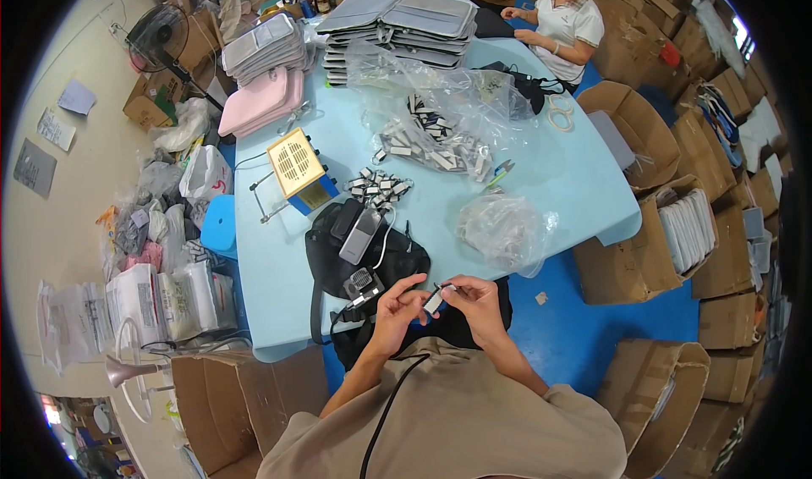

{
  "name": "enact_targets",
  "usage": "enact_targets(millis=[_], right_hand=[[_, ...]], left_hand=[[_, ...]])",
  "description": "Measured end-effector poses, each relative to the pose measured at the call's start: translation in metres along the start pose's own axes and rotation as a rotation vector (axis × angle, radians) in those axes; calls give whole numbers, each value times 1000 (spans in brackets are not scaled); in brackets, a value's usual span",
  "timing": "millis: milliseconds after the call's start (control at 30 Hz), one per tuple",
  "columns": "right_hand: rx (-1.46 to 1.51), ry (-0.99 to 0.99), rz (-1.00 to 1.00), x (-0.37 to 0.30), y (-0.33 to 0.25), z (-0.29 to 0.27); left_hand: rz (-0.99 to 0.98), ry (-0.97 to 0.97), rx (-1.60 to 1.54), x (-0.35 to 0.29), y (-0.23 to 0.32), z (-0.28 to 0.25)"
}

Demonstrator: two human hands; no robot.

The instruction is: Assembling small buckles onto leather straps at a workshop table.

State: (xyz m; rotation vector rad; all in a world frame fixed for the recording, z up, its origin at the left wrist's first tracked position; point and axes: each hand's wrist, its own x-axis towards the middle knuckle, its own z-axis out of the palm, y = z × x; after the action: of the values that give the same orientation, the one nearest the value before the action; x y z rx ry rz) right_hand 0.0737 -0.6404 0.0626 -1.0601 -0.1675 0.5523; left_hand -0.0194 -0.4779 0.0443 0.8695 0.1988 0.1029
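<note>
Left hand (396,313) and right hand (477,305) grip a small piece (433,302); it lies between them.

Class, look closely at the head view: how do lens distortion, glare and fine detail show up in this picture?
Head view: black rim, with the wall and cardboard cartons leaning or curving toward it; head view: bright glints on the clear bag; head view: the small piece at the hands too small for fine detail.

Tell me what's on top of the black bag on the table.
On the black bag lie a grey box-shaped device and a white cable. The bag's contents can't be seen, and it covers the tabletop beneath.
</note>
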Motion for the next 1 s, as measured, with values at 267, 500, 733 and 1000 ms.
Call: enact_targets(millis=[267, 500, 733, 1000], right_hand=[[-34, -130, 11, -3, 4, 6], [-230, -60, -140, -4, 3, 7], [-374, -98, -219, -9, -4, 15], [-324, -1, -243, -12, 2, 18]], left_hand=[[74, -61, 138, 3, -13, -5], [119, -54, 91, 6, -11, -3], [142, 28, 81, 5, -1, -1], [144, 51, 82, 7, 0, 0]])
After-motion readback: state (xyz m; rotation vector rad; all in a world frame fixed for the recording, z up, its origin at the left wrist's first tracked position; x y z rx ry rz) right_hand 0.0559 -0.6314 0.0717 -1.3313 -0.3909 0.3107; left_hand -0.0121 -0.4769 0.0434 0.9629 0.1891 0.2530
